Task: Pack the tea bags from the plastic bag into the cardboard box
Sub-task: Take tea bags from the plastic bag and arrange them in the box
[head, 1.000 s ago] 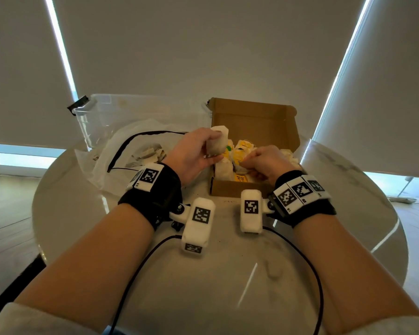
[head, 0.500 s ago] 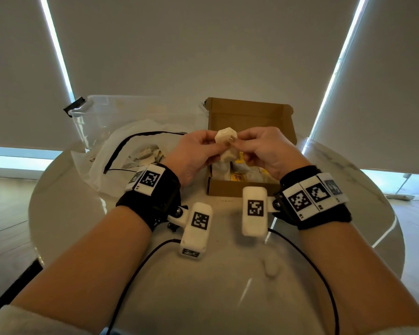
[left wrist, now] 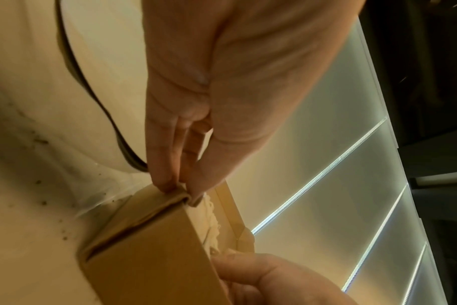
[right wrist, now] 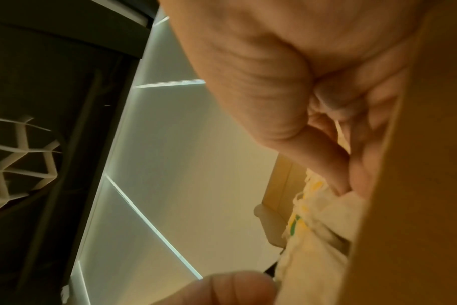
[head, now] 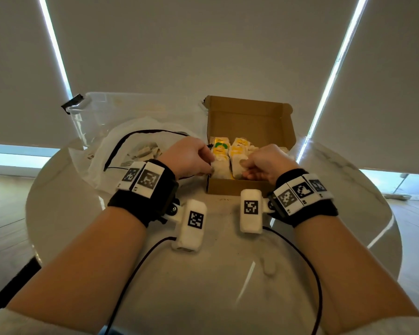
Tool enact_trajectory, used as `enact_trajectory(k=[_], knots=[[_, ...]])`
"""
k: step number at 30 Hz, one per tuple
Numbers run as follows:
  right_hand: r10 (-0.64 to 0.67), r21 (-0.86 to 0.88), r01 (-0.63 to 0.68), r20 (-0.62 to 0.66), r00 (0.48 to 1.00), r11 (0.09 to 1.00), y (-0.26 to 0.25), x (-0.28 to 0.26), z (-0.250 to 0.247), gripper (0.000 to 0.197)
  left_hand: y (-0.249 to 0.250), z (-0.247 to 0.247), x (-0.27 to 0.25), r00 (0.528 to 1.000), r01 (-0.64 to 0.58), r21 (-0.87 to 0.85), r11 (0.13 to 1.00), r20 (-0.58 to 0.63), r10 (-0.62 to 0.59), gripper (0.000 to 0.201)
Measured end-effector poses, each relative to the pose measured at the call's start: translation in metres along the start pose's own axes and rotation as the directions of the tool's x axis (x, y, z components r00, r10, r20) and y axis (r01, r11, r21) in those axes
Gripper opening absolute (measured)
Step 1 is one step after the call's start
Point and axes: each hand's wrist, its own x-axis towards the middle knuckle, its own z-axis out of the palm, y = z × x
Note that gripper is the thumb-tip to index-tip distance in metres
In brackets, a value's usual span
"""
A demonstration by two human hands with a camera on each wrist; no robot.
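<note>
Both hands have come down since a moment ago, when they held one pale tea bag up between them above the brown cardboard box [head: 249,131]; now that bag sits low at the box's near left corner. The left hand [head: 191,158] hangs over that corner with fingers curled, and from the left wrist view its fingertips [left wrist: 167,181] pinch at the corner's rim, the thumb reaching just inside against a pale tea bag [head: 219,169]. Whether it grips the bag or only the cardboard edge, I cannot tell for sure. The right hand [head: 264,165] is curled over the box's near right part, fingers tucked down among the bags; its grip looks closed on a bag there, though the wrist view is too blurred to be certain.

Inside the box, rows of white tea bags with yellow and green tags [head: 230,148] fill the floor from the back wall toward the near wall, so I judge the packing well along. Left of the box lies the crumpled clear plastic bag with the black-edged opening [head: 111,151], and a few pale tea bags [head: 143,152] show inside it, so some remain to move. Behind the plastic bag, left of the box's raised lid, stands a clear plastic tub [head: 102,112]. All rests on the round pale marble-look surface [head: 228,274].

What is left, as I see it: settle this bag, fetch the rest.
</note>
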Motion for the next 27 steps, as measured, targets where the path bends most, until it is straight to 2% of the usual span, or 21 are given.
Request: enact_trajectory(k=[3, 5, 8, 10, 12, 14, 17, 18, 20, 22, 24, 25, 27], knots=[[-0.017, -0.072, 0.018, 0.016, 1.000, 0.997, 0.001, 0.005, 0.004, 0.008, 0.002, -0.003, -0.002, 0.999, -0.038, -0.023, 0.999, 0.005, 0.038, 0.019], [-0.025, -0.101, 0.028, 0.023, 0.999, 0.994, 0.001, 0.004, 0.003, 0.008, 0.005, -0.010, -0.005, 0.997, -0.069, -0.089, 0.994, -0.041, 0.065, 0.017], [-0.077, -0.142, 0.075, -0.009, 0.997, 0.987, 0.002, 0.003, -0.001, 0.010, 0.004, -0.035, -0.017, 0.979, -0.100, -0.229, 0.968, -0.198, 0.055, 0.023], [-0.150, -0.204, 0.131, -0.080, 0.985, 0.970, 0.002, 0.002, -0.005, 0.012, -0.005, -0.060, -0.030, 0.945, -0.126, -0.252, 0.960, -0.326, 0.039, 0.028], [-0.261, -0.240, 0.223, -0.143, 0.955, 0.945, -0.001, -0.001, -0.006, 0.013, -0.021, -0.084, -0.043, 0.901, -0.086, -0.067, 0.994, -0.431, 0.049, 0.028], [-0.407, -0.260, 0.363, -0.144, 0.902, 0.895, -0.008, -0.008, 0.001, 0.009, -0.041, -0.101, -0.052, 0.892, 0.058, 0.217, 0.974, -0.450, 0.047, 0.025], [-0.590, -0.246, 0.563, -0.046, 0.806, 0.789, -0.024, -0.021, 0.029, 0.005, -0.065, -0.108, -0.051, 0.944, 0.236, 0.362, 0.902, -0.304, -0.125, 0.015], [-0.637, -0.237, 0.620, 0.006, 0.771, 0.748, -0.031, -0.025, 0.041, 0.006, -0.071, -0.107, -0.047, 0.955, 0.258, 0.380, 0.888, -0.237, -0.176, 0.016], [-0.691, -0.219, 0.713, 0.179, 0.700, 0.666, -0.043, -0.028, 0.066, 0.013, -0.077, -0.104, -0.039, 0.967, 0.251, 0.386, 0.888, -0.144, -0.211, 0.031], [-0.663, -0.231, 0.756, 0.369, 0.651, 0.613, -0.053, -0.027, 0.092, 0.020, -0.077, -0.104, -0.034, 0.975, 0.219, 0.383, 0.897, -0.118, -0.188, 0.054], [-0.628, -0.338, 0.787, 0.476, 0.616, 0.516, -0.060, -0.017, 0.116, 0.024, -0.076, -0.105, -0.032, 0.980, 0.193, 0.399, 0.897, -0.130, -0.153, 0.070], [-0.611, -0.394, 0.793, 0.505, 0.609, 0.465, -0.064, -0.009, 0.126, 0.026, -0.076, -0.105, -0.031, 0.981, 0.182, 0.400, 0.898, -0.138, -0.137, 0.077], [-0.551, -0.490, 0.771, 0.541, 0.635, 0.406, -0.072, 0.004, 0.144, 0.029, -0.073, -0.106, -0.033, 0.983, 0.162, 0.385, 0.909, -0.142, -0.115, 0.087]])
